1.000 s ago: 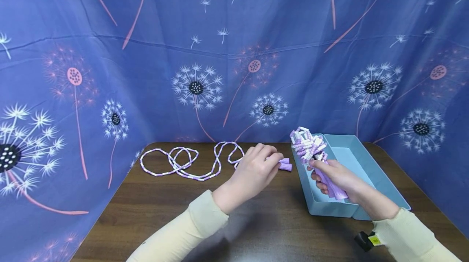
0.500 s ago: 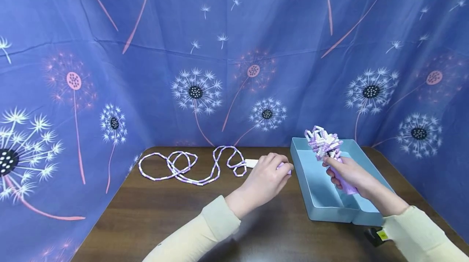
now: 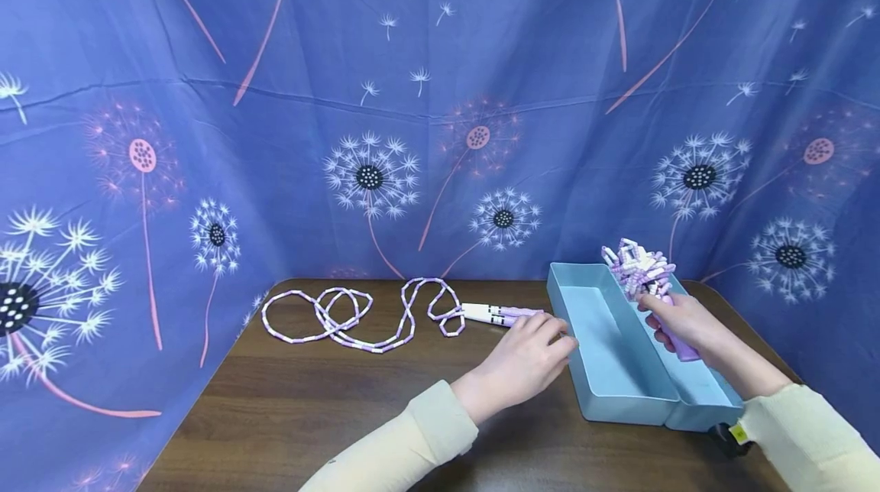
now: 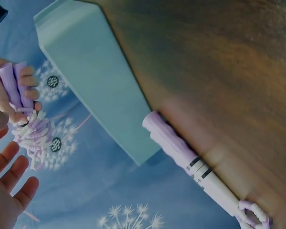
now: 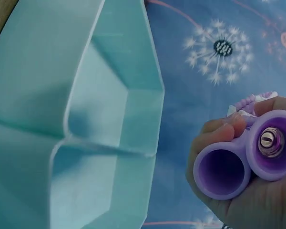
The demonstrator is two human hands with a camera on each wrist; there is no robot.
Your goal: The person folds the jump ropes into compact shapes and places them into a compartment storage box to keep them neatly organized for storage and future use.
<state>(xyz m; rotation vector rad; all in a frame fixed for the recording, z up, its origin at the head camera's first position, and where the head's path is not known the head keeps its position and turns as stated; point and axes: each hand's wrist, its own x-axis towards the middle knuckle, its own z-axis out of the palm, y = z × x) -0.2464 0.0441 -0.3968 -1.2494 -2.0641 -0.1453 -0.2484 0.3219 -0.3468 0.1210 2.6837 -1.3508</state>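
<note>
A bundled beaded jump rope (image 3: 639, 270) is in my right hand (image 3: 684, 320), above the right compartment of the blue box (image 3: 629, 409). My fingers wrap its two lilac handles, held side by side; the right wrist view looks into the hollow handle ends (image 5: 222, 170). A second beaded jump rope (image 3: 374, 347) lies in loose loops on the table, its white and lilac handles (image 3: 486, 314) together and pointing at the box. My left hand (image 3: 525, 362) is just in front of those handles, near the box's left wall. In the left wrist view its fingers (image 4: 14, 169) are spread and hold nothing.
A lengthwise divider splits the box into two compartments on the right of the brown wooden table (image 3: 309, 415). Behind the table hangs a blue dandelion-print cloth (image 3: 426, 33). A black strap piece (image 3: 729, 438) shows below my right sleeve.
My right hand has carried the bundled jump rope rightward, from over the left compartment to over the right one. My left hand has come off the other rope's handles and shifted right, toward me.
</note>
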